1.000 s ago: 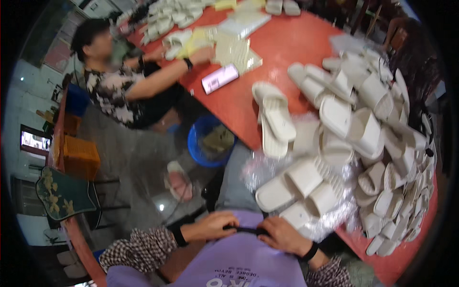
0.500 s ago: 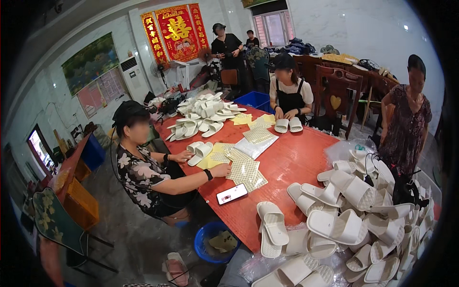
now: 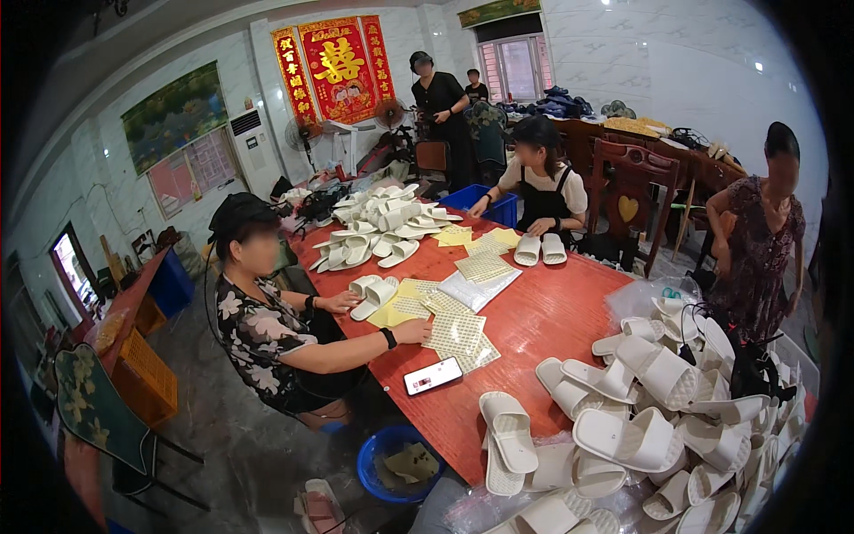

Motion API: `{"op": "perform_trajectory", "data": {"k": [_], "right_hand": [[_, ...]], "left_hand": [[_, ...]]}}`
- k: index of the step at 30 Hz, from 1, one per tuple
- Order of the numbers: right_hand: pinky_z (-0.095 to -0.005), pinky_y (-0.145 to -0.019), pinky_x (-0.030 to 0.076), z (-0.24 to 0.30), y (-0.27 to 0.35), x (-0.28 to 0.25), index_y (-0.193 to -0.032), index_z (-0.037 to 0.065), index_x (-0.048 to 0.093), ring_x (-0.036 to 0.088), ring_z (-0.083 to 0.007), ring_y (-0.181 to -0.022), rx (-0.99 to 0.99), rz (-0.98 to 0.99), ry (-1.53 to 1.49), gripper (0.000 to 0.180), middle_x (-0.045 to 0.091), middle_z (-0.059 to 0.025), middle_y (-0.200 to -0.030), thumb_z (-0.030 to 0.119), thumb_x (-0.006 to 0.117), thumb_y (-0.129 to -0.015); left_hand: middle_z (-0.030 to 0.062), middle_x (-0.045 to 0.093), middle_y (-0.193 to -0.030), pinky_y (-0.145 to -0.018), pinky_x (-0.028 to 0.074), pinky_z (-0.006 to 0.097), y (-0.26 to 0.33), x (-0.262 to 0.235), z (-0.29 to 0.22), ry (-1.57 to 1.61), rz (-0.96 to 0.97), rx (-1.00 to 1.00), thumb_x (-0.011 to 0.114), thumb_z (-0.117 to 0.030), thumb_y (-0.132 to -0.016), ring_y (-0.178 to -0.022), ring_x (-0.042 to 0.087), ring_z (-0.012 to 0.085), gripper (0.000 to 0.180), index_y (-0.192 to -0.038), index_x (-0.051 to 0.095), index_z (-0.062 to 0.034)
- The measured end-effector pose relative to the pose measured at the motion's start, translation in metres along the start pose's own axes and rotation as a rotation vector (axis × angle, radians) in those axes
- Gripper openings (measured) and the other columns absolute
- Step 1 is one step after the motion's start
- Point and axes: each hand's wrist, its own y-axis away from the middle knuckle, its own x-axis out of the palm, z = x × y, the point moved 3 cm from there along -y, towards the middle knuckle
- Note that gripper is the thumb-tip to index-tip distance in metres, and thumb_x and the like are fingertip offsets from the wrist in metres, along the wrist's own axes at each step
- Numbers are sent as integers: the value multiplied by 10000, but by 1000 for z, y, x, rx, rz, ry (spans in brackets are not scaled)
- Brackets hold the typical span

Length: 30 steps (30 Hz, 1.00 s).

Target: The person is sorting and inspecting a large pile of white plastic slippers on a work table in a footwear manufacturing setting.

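Observation:
Neither of my hands is in view. On the red table [image 3: 551, 329] closest to me lies a large heap of white slippers [image 3: 627, 438], with one stacked pair [image 3: 509, 436] at its left edge. A co-worker seated at the left rests one hand [image 3: 340, 302] by a pair of white slippers [image 3: 374, 296]. That person's other hand [image 3: 412, 332] touches the yellow sticker sheets [image 3: 456, 333]. Across the table a second seated co-worker has one hand [image 3: 541, 226] behind another slipper pair [image 3: 540, 250] and the other arm stretched toward a blue crate [image 3: 504, 210].
A phone [image 3: 433, 376] lies near the table's left edge, above a blue basin [image 3: 369, 472] on the floor. More slippers [image 3: 391, 214] are piled at the far left. One person stands at the right [image 3: 763, 222], another at the back [image 3: 439, 102]. A green chair [image 3: 98, 400] stands left.
The co-worker across has taken one hand off the slippers and reached left to the blue crate. At the right, the standing person's arm has bent. The view has shifted slightly.

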Motion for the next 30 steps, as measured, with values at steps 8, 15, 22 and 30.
{"op": "perform_trajectory", "data": {"k": [8,15,22,30], "right_hand": [[-440,-737,454,-7,42,24,-914,31,567,554,-342,-832,-63,-301,466,239,573,-184,-909,241,650,-836],[-383,-626,442,-32,15,39,-798,109,563,587,-236,-692,-24,-147,542,112,572,-80,-788,217,594,-797],[-319,-681,385,-2,15,8,-768,120,536,500,-184,-723,-29,-271,577,68,467,-16,-726,168,580,-786],[-325,-718,394,3,25,3,-777,131,553,508,-171,-751,-96,-202,583,62,465,-12,-723,186,579,-766]], "left_hand": [[7,617,-806,-646,491,338,-4,14,-11,83,99,-101,596,-242,-804,-746,634,182,222,-1001,668,-170],[70,556,-723,-557,477,417,-20,-1,8,155,193,40,532,-186,-850,-646,592,248,64,-823,547,-130],[20,482,-727,-606,426,327,-20,-15,11,234,87,-16,604,-153,-748,-707,527,192,98,-836,580,-119],[8,498,-738,-632,432,319,6,-20,7,235,116,-66,620,-137,-734,-724,534,189,102,-831,587,-129]]}}
